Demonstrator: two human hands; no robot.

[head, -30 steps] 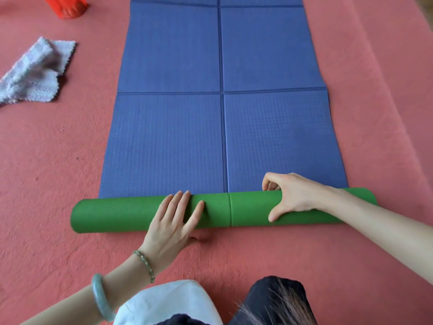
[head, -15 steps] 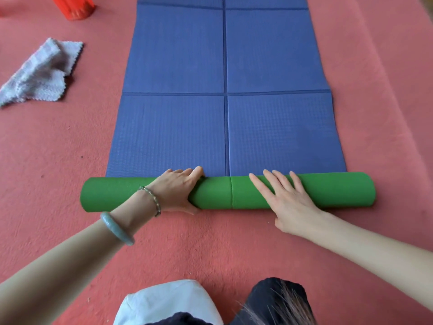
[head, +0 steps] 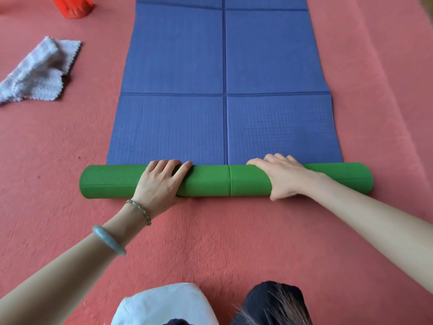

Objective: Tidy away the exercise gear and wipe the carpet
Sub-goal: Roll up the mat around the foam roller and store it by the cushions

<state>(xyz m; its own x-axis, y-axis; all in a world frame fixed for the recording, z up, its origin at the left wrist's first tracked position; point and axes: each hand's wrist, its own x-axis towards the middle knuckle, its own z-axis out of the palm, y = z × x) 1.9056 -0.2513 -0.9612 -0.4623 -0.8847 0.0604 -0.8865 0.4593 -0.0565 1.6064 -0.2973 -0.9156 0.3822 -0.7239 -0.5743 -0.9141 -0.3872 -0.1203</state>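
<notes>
Both my hands are on the roll [head: 210,181] — the green cylinder of mat already wound up, lying across the near end of the blue mat [head: 225,90], which stretches flat away from me over the red carpet [head: 234,242]. My left hand [head: 161,184] is draped over the roll left of centre, fingers curled over the top toward the far side, thumb tucked under the near edge. My right hand [head: 281,177] sits right of the centre seam in the same manner, fingers hooked over the far crest. Neither hand closes around the roll; both press and cup it from above.

To roll well, I judge I should push both hands forward together at the same pace, so the ends stay square with the mat's edges. The left end already juts out past the flat mat's edge, so a slight telescoping may be starting — worth nudging straight before winding on. Keeping downward pressure as I go should hold the coil tight; if I lift off, it may spring loose.

Most of the mat is still flat, so the tidying is early. The grey cloth [head: 37,73] lies crumpled on the carpet to the left, well apart from the mat, untouched.
</notes>
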